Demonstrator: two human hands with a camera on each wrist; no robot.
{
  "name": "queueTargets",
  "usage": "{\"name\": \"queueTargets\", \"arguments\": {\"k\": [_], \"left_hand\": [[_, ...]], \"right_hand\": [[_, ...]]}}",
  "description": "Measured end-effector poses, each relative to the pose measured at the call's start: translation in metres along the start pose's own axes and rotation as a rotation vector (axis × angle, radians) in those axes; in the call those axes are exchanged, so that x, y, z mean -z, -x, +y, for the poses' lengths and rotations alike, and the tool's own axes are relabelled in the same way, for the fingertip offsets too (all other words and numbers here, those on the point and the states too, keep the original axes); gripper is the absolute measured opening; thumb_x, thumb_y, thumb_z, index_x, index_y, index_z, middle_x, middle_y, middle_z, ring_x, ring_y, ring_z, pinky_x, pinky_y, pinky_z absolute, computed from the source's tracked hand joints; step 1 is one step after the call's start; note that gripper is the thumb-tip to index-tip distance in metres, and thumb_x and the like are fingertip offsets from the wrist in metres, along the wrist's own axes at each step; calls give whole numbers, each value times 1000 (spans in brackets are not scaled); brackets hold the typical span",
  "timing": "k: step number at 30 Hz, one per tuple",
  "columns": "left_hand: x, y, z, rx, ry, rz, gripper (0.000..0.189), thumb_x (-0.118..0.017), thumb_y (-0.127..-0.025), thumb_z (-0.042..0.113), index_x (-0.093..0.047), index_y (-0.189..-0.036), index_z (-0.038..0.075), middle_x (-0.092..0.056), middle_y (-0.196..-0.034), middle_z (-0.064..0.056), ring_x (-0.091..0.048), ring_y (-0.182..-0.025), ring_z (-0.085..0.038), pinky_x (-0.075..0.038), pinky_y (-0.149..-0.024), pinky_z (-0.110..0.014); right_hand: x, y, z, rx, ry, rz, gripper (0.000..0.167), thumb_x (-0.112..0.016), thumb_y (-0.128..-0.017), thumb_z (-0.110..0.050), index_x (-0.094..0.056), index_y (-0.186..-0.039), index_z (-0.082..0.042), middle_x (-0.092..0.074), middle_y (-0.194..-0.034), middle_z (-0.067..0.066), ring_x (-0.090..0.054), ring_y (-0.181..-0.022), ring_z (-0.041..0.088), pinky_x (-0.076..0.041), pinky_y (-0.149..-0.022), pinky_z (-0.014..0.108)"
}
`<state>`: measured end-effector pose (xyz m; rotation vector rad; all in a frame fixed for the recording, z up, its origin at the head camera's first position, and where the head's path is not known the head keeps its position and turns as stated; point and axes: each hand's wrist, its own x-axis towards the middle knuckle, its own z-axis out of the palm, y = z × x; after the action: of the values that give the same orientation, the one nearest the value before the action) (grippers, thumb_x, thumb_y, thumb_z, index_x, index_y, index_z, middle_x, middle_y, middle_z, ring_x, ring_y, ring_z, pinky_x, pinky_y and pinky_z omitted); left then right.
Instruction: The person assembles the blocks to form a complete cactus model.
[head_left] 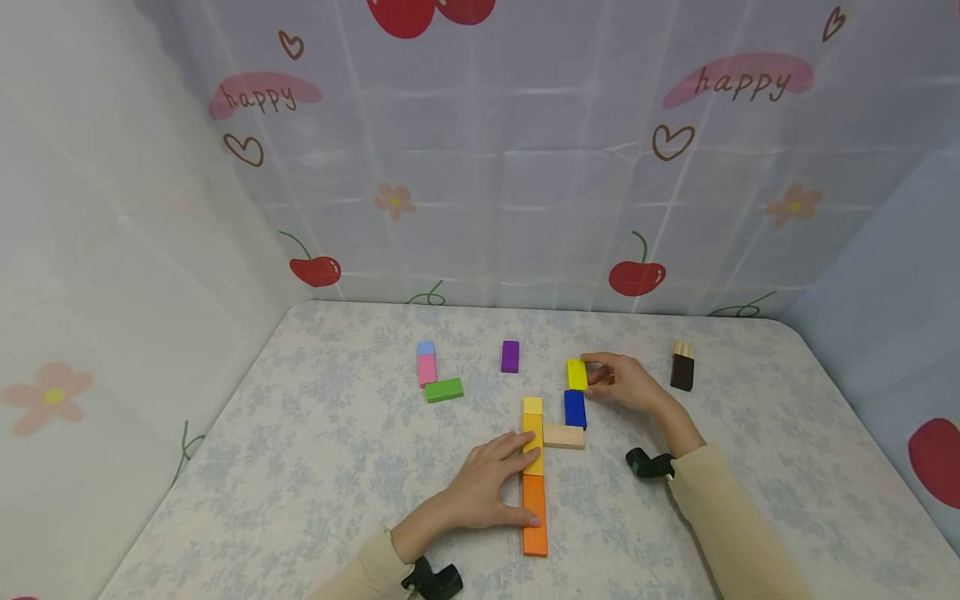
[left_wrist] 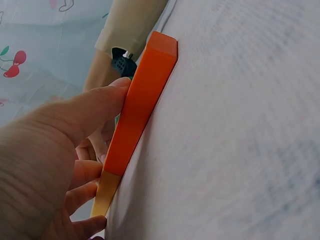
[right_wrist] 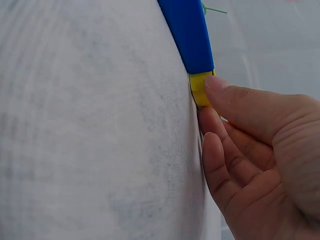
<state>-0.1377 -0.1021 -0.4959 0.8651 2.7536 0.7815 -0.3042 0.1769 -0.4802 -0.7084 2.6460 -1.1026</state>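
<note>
In the head view, my left hand [head_left: 491, 479] rests with spread fingers on a lengthwise row of blocks. Its thumb touches the orange block [head_left: 535, 537]; its fingertips touch the amber block [head_left: 532, 462]. A pale yellow block [head_left: 532, 406] ends the row at the far side. To the right, my right hand [head_left: 630, 382] pinches a bright yellow block [head_left: 576, 374] at the far end of a blue block [head_left: 575, 410]. The right wrist view shows the thumb against this yellow block [right_wrist: 201, 90], which meets the blue one. A plain wooden block [head_left: 564, 437] sits crosswise between the row and the blue block.
At the back left lie a light blue block [head_left: 426, 347], a pink block [head_left: 427, 371] and a green block [head_left: 444, 390]. A purple block [head_left: 510, 357] lies at the back middle. A dark block [head_left: 682, 372] with cream sticks [head_left: 683, 347] is farther right. A patterned curtain [head_left: 480, 167] stands behind.
</note>
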Motion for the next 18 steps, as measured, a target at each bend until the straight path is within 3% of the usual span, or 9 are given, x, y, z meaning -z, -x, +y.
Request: {"name": "queueTargets", "arguments": {"k": [18], "left_hand": [[1,0,2,2,4,-4,87,-71,-80,59,-40,-151,20,-25,-162,5,-22,-149,-24,-27,-114,-52]], "right_hand": [[-4,0,-3,16,4,0,56,-71,-87,-2,-52,-139,0,-61,-124,21,-63,-97,27,-54,-91,48]]}}
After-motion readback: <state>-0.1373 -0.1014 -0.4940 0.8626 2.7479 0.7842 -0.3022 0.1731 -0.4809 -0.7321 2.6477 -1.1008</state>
